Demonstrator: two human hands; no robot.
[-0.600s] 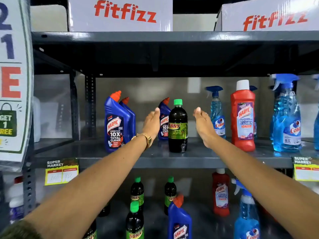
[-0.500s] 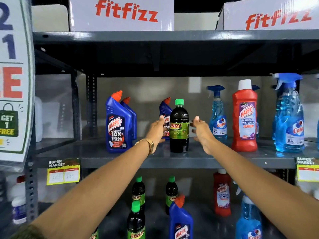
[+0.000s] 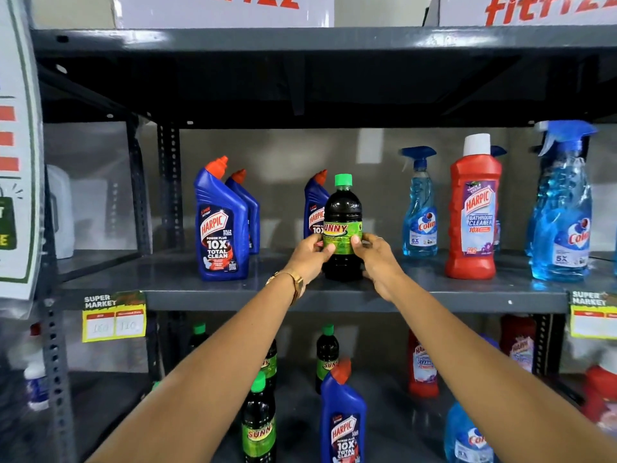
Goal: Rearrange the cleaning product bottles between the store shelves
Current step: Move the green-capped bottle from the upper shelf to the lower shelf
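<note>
A dark Sunny bottle (image 3: 343, 208) with a green cap and green label stands upright on the middle grey shelf (image 3: 187, 292). My left hand (image 3: 309, 257) grips its left side and my right hand (image 3: 375, 259) grips its right side, thumbs on the label. Blue Harpic bottles (image 3: 220, 225) with orange caps stand to the left, another (image 3: 314, 208) right behind the Sunny bottle. To the right stand a blue Colin spray bottle (image 3: 419, 208), a red Harpic bathroom cleaner (image 3: 474, 215) and a larger Colin spray (image 3: 561, 212).
The lower shelf holds several Sunny bottles (image 3: 258, 426), a blue Harpic bottle (image 3: 342, 419), red Harpic bottles (image 3: 422, 365) and a Colin spray (image 3: 467, 436). Fitfizz boxes (image 3: 521, 10) sit on the top shelf. A promo sign (image 3: 16, 155) hangs at left. Price tags (image 3: 113, 317) hang on the shelf edge.
Both hands were open on either side of the Sunny bottle; they have closed in and now clasp it. The camera has moved closer to the shelf.
</note>
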